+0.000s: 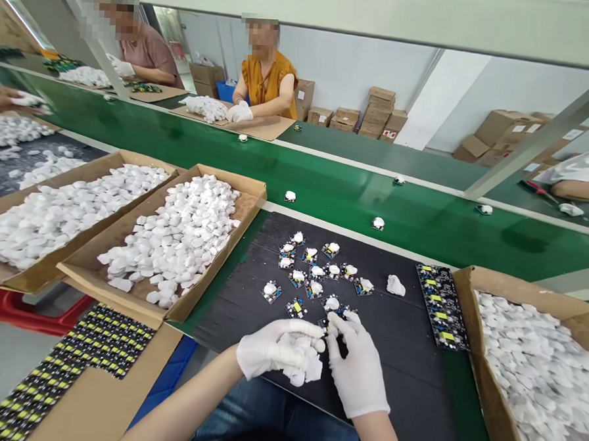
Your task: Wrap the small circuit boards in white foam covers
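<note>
Black tabletop (410, 365) carries circuit boards (297, 307) spread out, probably for easy reach; near, the left hand (270, 351) cups white pieces (307, 367) as supply, the right hand (360, 372) half-curled, its grip hidden.

The left hand (280, 351) and right hand (358, 365) are covered by gloves of matt white cloth, finely textured. The white lumps (175, 227) are matt and uneven; their material cannot be identified from here. Circuit boards (441, 307) present a dark base with glossy yellow components. The trays (248, 208) are plain brown cardboard, matt, with creased walls. The worktop carries a black sheet (401, 344), dull and lightly scuffed. The green belt (336, 183) behind it is smooth and glossy, showing reflections. The overhead beam (335, 9) appears to be painted metal, smooth. The red stool (28, 312) is shiny plastic. The trousers (274, 410) are blue denim.
</note>
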